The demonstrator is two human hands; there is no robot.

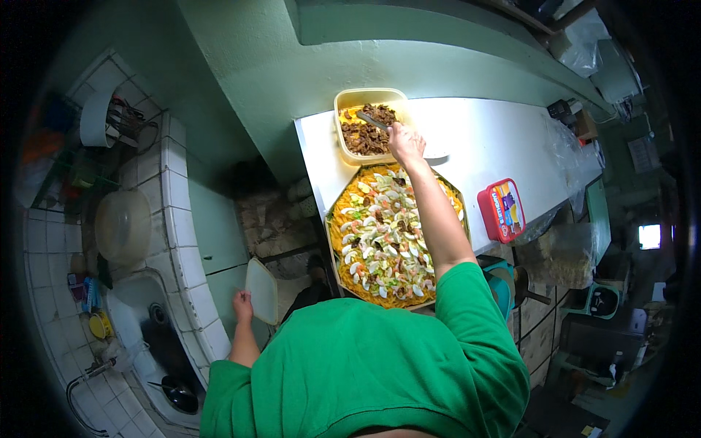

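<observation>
Pale yellow plastic forms the tub [372,95], which stands on the white table [504,139] just beyond the far edge of the tray [332,252]. In the tub lies brown, chopped meat [363,140]. The right hand [406,142], beyond the tray, is closed on the handle of a utensil [375,122], whose other end reaches into the tub; whether it has caught any meat, I cannot tell. The left hand [243,305], to the left of the tray, has its fingers closed on the edge of a pale lid [261,292].

The tray carries noodles [339,228], covered with egg slices and some green pieces; a few brown bits lie among them. A red box [501,210] is near, to the right of the tray.

In my judgement, the step in hand is taking meat from the tub. The next move would call for a secure pick, then a steady lift over the tray.
</observation>
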